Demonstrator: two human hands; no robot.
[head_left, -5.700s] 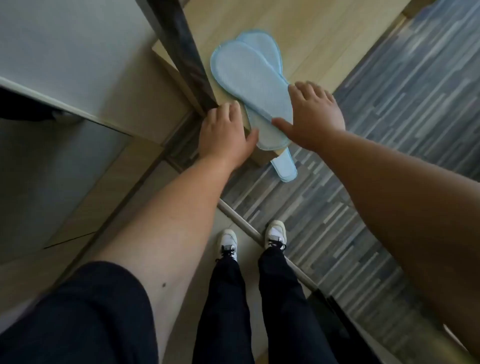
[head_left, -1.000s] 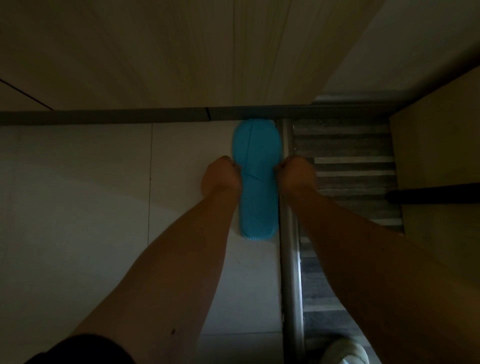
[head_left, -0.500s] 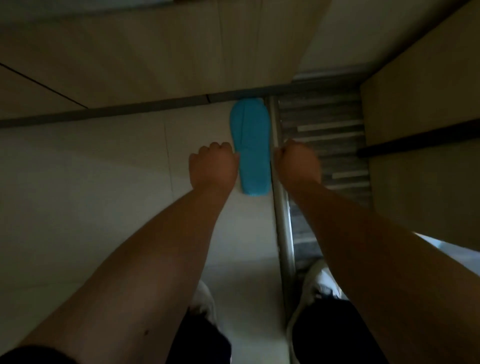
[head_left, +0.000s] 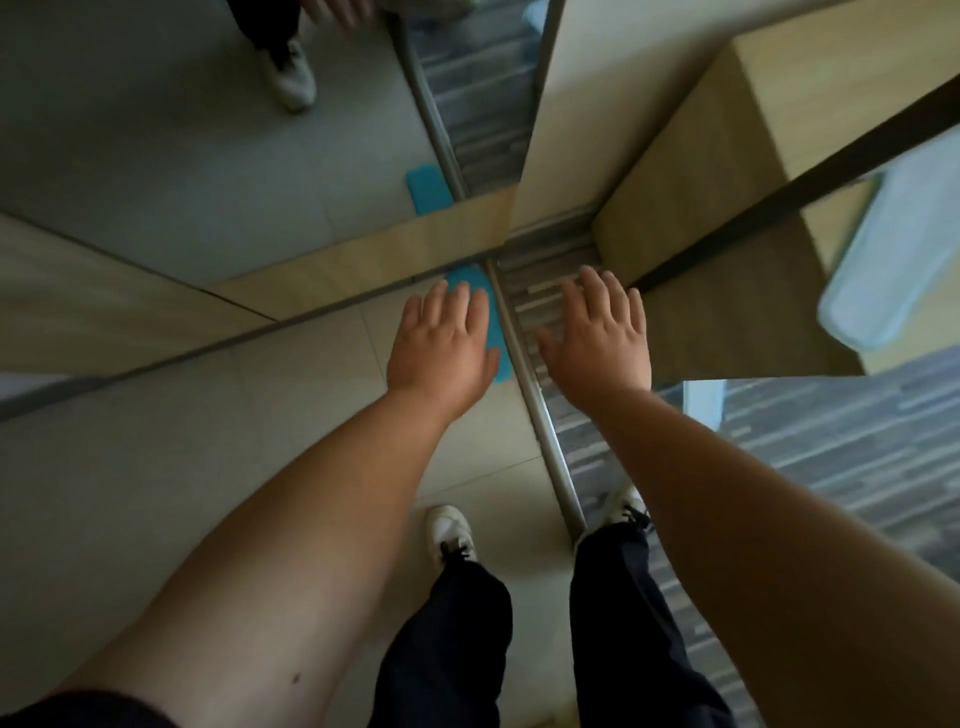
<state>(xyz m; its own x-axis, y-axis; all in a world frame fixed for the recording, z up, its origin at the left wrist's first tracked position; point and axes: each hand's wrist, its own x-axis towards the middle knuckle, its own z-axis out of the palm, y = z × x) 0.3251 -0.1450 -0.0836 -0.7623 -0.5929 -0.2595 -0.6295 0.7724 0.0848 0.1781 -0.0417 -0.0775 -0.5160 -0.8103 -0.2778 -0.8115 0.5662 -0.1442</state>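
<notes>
Blue slipper (head_left: 494, 332) lies flat on the pale tile just left of the metal threshold strip (head_left: 540, 415), lengthwise along it, its far end against the wooden plinth (head_left: 363, 260) where the strip ends; part of it is hidden behind the left hand (head_left: 441, 348).

Left hand: fingers straight and slightly spread, palm down, holding nothing; it hovers left of the strip over the slipper, and looks to be off it. Right hand (head_left: 597, 338): likewise flat and spread with nothing in it, on the strip's right side over the striped carpet (head_left: 779, 441).

The mirror (head_left: 208, 156) above the plinth reflects the slipper; the person's shoes (head_left: 451, 530) stand one on each side of the strip, at its near end.

Step, as I judge it: placing is finished and both hands are free; the slipper looks parked and squared to the strip.

Next move probably calls for a second slipper; a pale blurred thing (head_left: 893, 249) sits on the wooden shelf (head_left: 727, 312) well right of the strip, but I cannot tell what it is. If it is the mate, that means a reach to the right, a grip on it, then laying it beside the first, left of the strip.
</notes>
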